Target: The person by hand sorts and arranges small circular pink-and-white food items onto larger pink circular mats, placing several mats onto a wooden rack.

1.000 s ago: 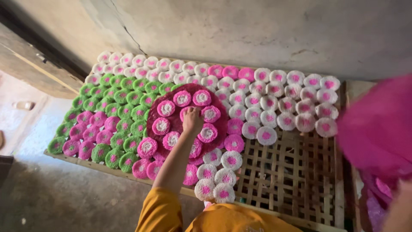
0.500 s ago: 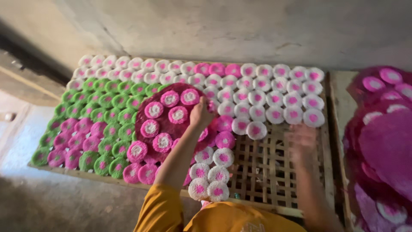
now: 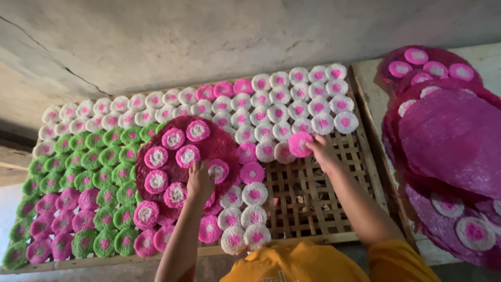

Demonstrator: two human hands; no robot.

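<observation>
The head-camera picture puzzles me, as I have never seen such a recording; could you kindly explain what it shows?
A camera worn on a person's head looks down at their own two bare hands; there is no machine. Below lies a slatted bamboo rack against a wall, covered in rows of small round cakes: white, green and pink. The left hand rests on a large dark pink disc that carries small cakes. The right hand holds a pink cake at the edge of the white rows. More large discs are stacked on the right.
</observation>
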